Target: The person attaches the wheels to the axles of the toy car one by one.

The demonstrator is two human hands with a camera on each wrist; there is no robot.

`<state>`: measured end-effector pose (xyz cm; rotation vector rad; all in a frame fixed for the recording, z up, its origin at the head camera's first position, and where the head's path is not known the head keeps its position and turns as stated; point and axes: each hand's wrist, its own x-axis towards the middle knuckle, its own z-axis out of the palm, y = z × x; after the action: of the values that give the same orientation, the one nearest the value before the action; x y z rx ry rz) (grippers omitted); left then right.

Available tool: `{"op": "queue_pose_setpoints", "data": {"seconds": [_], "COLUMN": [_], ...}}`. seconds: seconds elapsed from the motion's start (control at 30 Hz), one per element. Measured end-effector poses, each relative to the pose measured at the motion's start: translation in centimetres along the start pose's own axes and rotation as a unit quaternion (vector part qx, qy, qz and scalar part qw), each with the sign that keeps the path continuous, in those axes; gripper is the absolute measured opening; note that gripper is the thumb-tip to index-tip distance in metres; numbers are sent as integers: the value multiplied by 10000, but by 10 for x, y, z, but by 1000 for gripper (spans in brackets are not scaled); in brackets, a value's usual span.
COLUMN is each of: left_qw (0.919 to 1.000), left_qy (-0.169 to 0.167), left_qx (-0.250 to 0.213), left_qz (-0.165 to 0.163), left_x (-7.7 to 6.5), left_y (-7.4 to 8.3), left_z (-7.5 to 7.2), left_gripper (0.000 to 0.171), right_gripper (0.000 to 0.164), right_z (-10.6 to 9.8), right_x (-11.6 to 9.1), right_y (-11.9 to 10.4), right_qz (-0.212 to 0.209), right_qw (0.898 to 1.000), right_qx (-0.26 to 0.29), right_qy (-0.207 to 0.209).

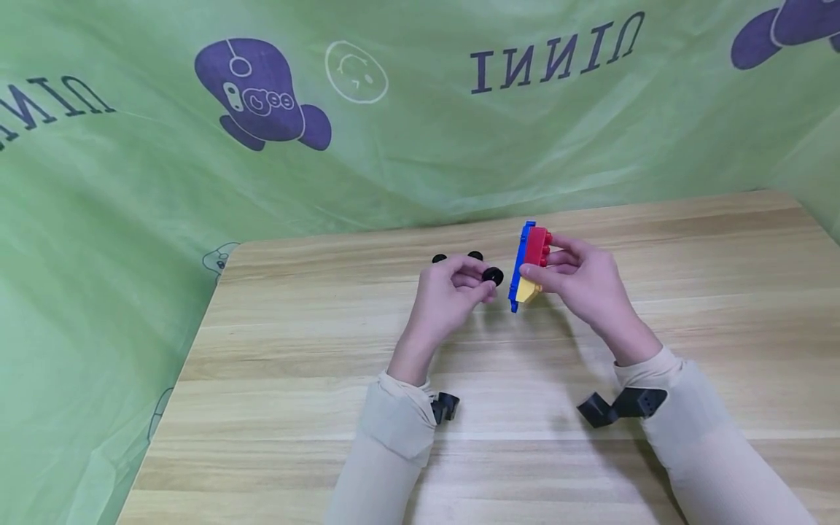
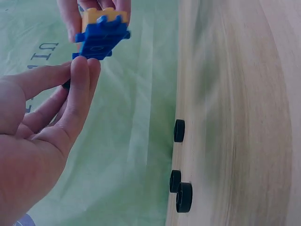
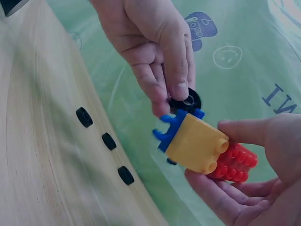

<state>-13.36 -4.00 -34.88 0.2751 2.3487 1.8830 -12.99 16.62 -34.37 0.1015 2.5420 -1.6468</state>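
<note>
Four black wheels are in sight: one wheel is pinched between the left hand's thumb and fingers, and three other wheels lie flat on the bench, near its far edge. There is one toy vehicle body, made up of one blue base, a red part and one yellow block. The right hand holds it above the bench, thumb and fingers clamped on its sides, the blue base turned toward the left hand. In the head view a narrow gap shows between the held wheel and the base.

Both forearms reach forward, hands angled inward toward each other. Each wrist carries one black device.

The green cloth behind bears purple capitals, I and N among them, running backwards in the head view, plus one outlined smiley. Lettering on the purple figure is too unclear to read.
</note>
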Motion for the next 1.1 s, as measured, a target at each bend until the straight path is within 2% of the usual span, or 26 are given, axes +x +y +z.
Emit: {"op": "queue_pose_setpoints", "data": {"seconds": [0.07,0.13,0.23,0.33,0.4,0.47,0.57,0.67,0.8,0.97,1.1], "left_qw": [10000,9997,9943,9752,9603,9460,9296,9177,9104,9082,9097], "left_qy": [9,18,32,119,197,335,543,665,664,613,470], "left_qx": [-84,8,480,1107,1371,1587,1780,1886,1962,2020,1963], "left_qz": [13,239,954,1915,2422,2806,3182,3431,3580,3613,3628], "left_x": [-1,-3,-6,-7,-7,-7,-6,-5,-5,-6,-8], "left_y": [2,3,5,5,4,4,3,3,3,3,4], "left_z": [1,1,3,5,6,7,7,8,8,7,6], "left_gripper": [22,20,18,15,14,12,10,10,11,11,12], "right_gripper": [85,84,82,79,77,74,71,71,70,69,66], "right_z": [0,1,3,4,5,6,7,7,7,8,8], "right_x": [-1,-1,-2,-2,-2,-2,-2,-2,-1,-1,-1], "right_y": [0,-1,-2,-2,-2,-3,-3,-3,-3,-2,-3], "right_qz": [12,2,26,63,94,121,155,178,195,173,116], "right_qw": [9996,9989,9979,9964,9949,9936,9918,9907,9889,9859,9840], "right_qx": [262,452,631,816,974,1093,1232,1315,1440,1630,1731], "right_qy": [56,110,173,216,235,261,299,314,307,345,410]}}
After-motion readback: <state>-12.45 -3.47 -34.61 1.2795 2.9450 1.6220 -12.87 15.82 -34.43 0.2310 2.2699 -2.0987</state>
